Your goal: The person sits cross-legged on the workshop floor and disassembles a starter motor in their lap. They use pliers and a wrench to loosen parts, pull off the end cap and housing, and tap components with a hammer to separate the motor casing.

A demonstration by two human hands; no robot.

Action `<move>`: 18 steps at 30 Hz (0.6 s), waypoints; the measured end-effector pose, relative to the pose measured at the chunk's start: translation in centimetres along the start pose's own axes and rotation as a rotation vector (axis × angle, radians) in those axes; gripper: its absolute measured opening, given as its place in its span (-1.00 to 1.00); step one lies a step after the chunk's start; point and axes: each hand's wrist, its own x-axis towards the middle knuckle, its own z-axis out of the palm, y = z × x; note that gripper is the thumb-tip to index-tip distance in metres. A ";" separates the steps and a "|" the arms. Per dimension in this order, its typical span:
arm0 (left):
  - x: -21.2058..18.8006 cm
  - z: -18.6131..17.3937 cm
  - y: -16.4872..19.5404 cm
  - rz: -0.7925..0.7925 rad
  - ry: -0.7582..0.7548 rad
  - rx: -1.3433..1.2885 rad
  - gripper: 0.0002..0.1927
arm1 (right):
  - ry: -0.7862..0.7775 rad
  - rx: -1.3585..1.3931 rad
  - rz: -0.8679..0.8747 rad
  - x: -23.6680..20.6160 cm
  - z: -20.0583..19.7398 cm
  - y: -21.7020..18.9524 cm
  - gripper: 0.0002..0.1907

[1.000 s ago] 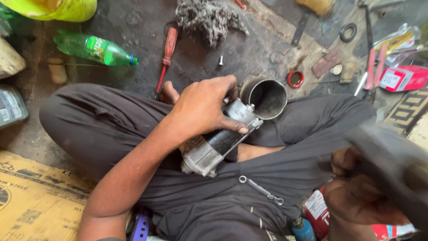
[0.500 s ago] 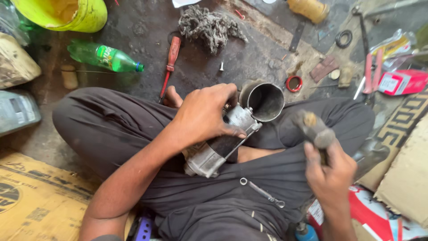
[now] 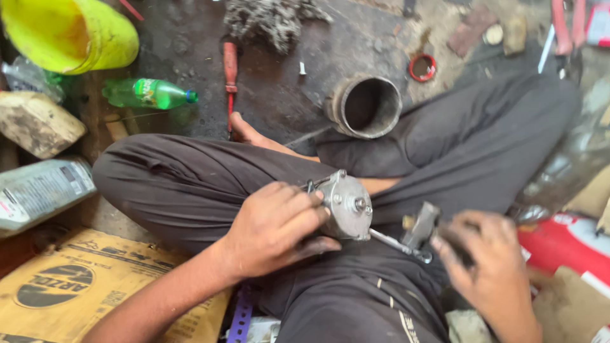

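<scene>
Here, the person sits cross-legged on the floor. The left hand [image 3: 276,225] wraps its fingers tight around a round grey metal part [image 3: 346,204], holding it on the lap. The right hand [image 3: 492,267] grips the handle of a small hammer [image 3: 420,225], whose head sits just beside the metal part. A thin spanner [image 3: 397,243] lies on the dark trousers [image 3: 190,181] under the hammer. A metal pipe [image 3: 365,107] rests near the knee.

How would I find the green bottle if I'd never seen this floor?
Start at the big yellow plastic bucket in the top left corner. Just below it, the green plastic bottle lies on its side on the dark floor, the only green thing, with a blue cap.
</scene>
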 end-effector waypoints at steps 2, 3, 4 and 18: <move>-0.2 0.9 1.3 0.077 -0.008 0.049 -0.53 | 0.018 0.219 0.062 1.2 -0.6 -1.6 -0.62; -0.3 1.3 1.9 0.089 -0.023 0.072 -0.55 | -0.009 0.389 0.097 1.7 -0.7 -2.4 -0.61; -0.4 1.8 2.5 0.100 -0.033 0.098 -0.56 | -0.035 0.559 0.125 2.1 -0.6 -3.1 -0.60; -0.4 4.9 5.5 0.122 -0.069 0.277 -0.66 | -0.263 1.269 0.417 0.7 4.4 -1.7 -0.73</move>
